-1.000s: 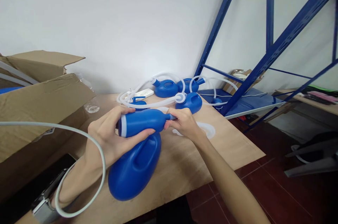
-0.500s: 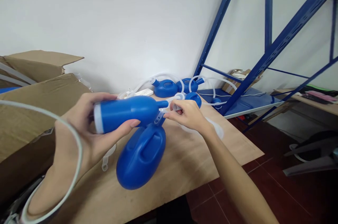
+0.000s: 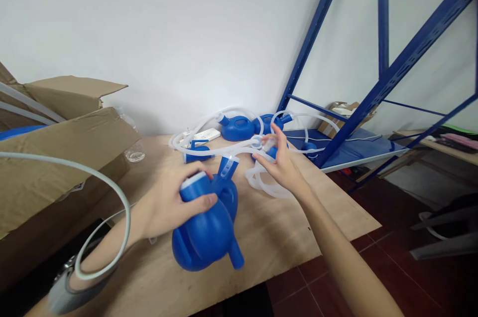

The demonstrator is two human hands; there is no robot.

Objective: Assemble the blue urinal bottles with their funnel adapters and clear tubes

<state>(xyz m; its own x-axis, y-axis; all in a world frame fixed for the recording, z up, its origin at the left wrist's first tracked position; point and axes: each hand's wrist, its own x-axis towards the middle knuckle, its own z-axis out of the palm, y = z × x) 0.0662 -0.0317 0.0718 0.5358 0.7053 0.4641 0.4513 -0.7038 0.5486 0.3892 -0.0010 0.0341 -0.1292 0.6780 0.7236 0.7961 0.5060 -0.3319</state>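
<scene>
Over the near part of the worktop (image 3: 269,232), the left hand (image 3: 172,207) has its fingers closed around a blue spouted piece (image 3: 209,230), whose pale rim faces up and whose narrow spout points down and to the right. Directly behind it, and partly hidden by it, is a blue jug (image 3: 228,192) with its neck up and a translucent strap at the mouth; whether the two touch cannot be told. The right hand (image 3: 280,165) has its fingers spread near a loose loop of translucent tubing (image 3: 269,187).

At the left, an open cardboard box (image 3: 70,157) contains pale tubes and something blue. Just beside it is a clear bottle (image 3: 134,150). Farther back are more blue jugs (image 3: 237,129) with tubing attached, a smaller blue part (image 3: 196,152) lying down, and a white power strip (image 3: 206,135).

Wood grain shows across the worktop. Behind it is a plain white wall (image 3: 160,33). To the right, a blue metal rack (image 3: 401,58) has a low shelf (image 3: 358,145) with an open carton (image 3: 330,130) of whitish contents, above a dark red tiled floor (image 3: 298,284).
</scene>
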